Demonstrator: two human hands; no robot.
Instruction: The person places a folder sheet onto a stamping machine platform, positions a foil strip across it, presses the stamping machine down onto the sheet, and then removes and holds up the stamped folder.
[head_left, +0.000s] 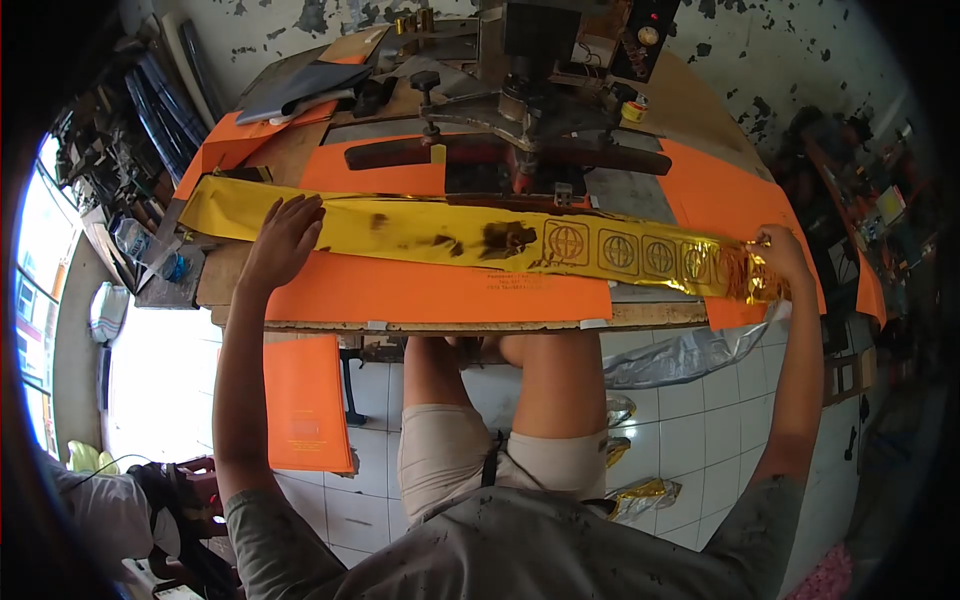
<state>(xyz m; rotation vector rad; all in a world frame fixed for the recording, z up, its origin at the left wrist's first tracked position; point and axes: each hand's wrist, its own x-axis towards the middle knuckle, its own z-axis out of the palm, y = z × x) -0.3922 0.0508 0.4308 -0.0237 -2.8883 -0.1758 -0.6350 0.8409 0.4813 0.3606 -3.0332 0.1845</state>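
A long strip of gold foil [400, 225] stretches across the bench in front of the press. Dark patches and several stamped globe emblems in square frames mark its middle and right part. My left hand [285, 243] lies flat on the foil's left part, fingers extended. At the crinkled right end, my right hand [785, 255] pinches the foil's edge with curled fingers. Beneath the strip lies an orange sheet [430, 292] with small printed lines. The stamping press [515, 125], with its dark arms and plate, stands just behind the foil.
Another orange sheet [740, 190] lies at the right, and dark folded material [305, 90] rests at the back left. Orange sheets [305, 400] hang or stand below the bench's left front. Silver film [690, 355] droops below the right edge. Another person [110, 510] is at lower left.
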